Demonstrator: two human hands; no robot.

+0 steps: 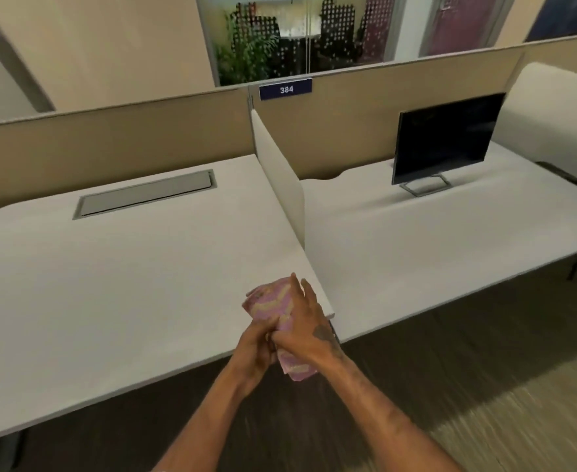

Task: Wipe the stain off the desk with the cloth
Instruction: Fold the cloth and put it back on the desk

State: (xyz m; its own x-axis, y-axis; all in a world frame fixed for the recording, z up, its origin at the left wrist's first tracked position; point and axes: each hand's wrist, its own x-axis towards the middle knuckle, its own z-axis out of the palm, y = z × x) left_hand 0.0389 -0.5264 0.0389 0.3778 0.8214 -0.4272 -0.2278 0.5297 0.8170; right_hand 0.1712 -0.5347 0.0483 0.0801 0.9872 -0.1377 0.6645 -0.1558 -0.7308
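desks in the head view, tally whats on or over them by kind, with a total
monitor: 1
cloth: 1
hands: 2, left hand and right hand, both holding the cloth
cable hatch: 1
side divider: 1
total: 6

Two bare, sleeveless forearms, a dark tattoo on the right hand [314, 327].

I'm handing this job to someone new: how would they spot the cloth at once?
Find the white divider standing between the two white desks, and follow it to the near edge of the left desk. There both hands, left hand and right hand, hold the cloth bunched up. It is the only pink, patterned thing around.
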